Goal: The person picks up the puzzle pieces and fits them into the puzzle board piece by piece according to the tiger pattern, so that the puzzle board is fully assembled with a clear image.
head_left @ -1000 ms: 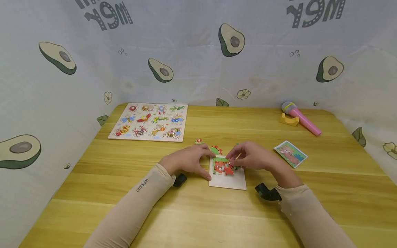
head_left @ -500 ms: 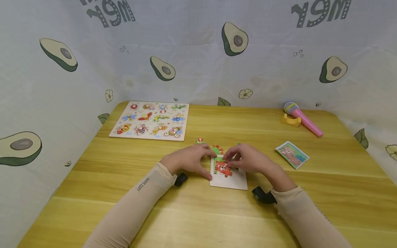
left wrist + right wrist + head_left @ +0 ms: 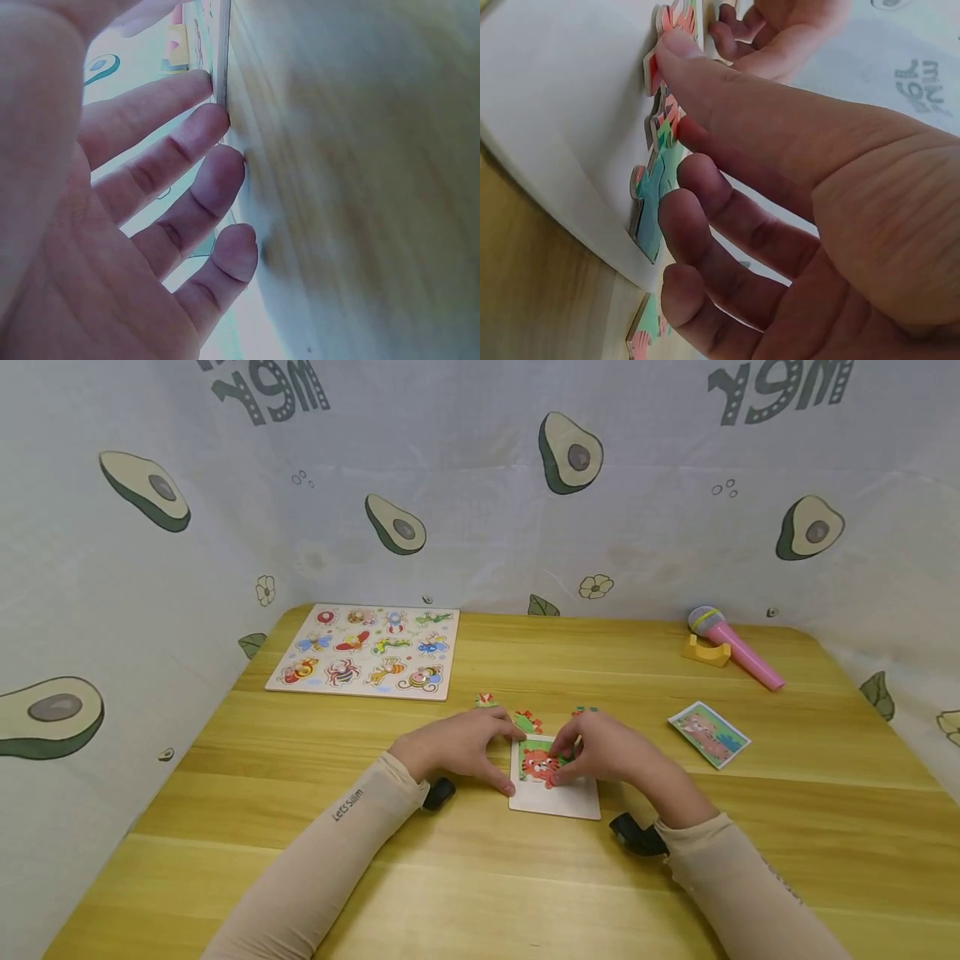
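In the head view a small white puzzle board [image 3: 555, 802] lies at mid-table, its upper part filled with joined pieces showing an orange tiger face [image 3: 537, 762]. My left hand [image 3: 453, 745] rests at the board's left edge, thumb near the lower corner, index finger near the upper. Its fingers look loosely extended in the left wrist view. With thumb and index finger, my right hand [image 3: 617, 750] pinches an orange jigsaw piece [image 3: 652, 70] low over the board. Blue-green pieces [image 3: 652, 199] lie beside it in the right wrist view, below the other fingers.
Loose jigsaw pieces [image 3: 528, 722] lie just behind the board. Right of it is a picture card [image 3: 708, 734]. A pink toy microphone [image 3: 742, 652] and a yellow stand [image 3: 707, 652] are at back right, an insect peg puzzle [image 3: 326, 686] at back left.
My right hand has shifted the orange piece slightly left and down against the tiger picture, and its thumb now covers part of it. The left hand keeps its place at the board's edge.
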